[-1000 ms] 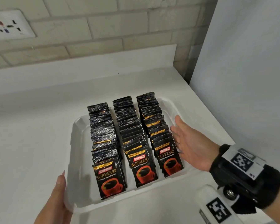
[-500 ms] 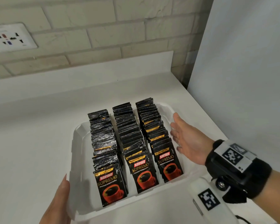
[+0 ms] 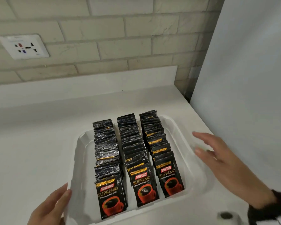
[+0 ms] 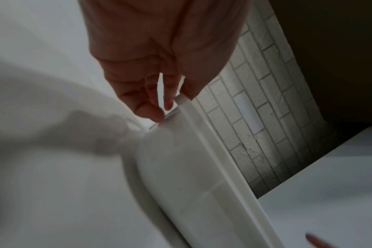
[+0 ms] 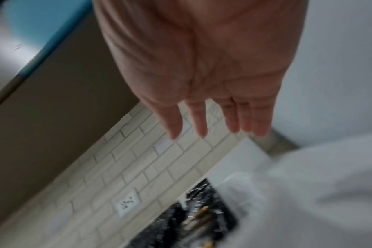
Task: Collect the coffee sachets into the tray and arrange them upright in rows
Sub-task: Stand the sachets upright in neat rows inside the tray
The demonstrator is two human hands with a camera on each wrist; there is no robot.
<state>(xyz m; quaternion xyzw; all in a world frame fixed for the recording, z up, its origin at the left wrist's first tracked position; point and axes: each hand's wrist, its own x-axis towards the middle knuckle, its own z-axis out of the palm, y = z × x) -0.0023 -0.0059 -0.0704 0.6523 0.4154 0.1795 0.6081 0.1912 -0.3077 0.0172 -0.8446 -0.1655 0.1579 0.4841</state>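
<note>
Your left hand [image 3: 50, 207]: fingers pinch the near-left rim of the tray [image 3: 75, 159]; in the left wrist view the thumb sits over the rim's lip and the fingertips [image 4: 153, 115] meet the wall below it. Your right hand [image 3: 221, 161]: fingers straight, slightly spread, holding nothing, hovering just over the tray's right rim; whether it touches the rim, cannot tell, as that spot is motion-blurred.

Coffee sachets [image 3: 141, 153]: all in the tray, standing in three rows running front to back, leaning a little away from you, printed faces toward you. Left part of the tray floor is bare. No loose sachets seen on the countertop [image 3: 31, 143].

Step in hand, by my reading: collecting looks finished; you are steadying or squaring the tray. Next move likely calls for a gentle, level two-hand hold, since a jolt could topple the rows like dominoes into the bare strip.

Hard to make out: far ends of the rows overlap the tray's back wall; your right wrist is cut off by the frame edge; the right wrist view is smeared, sachets only a dark blur. Wall socket [image 3: 23, 48] behind, well apart.
</note>
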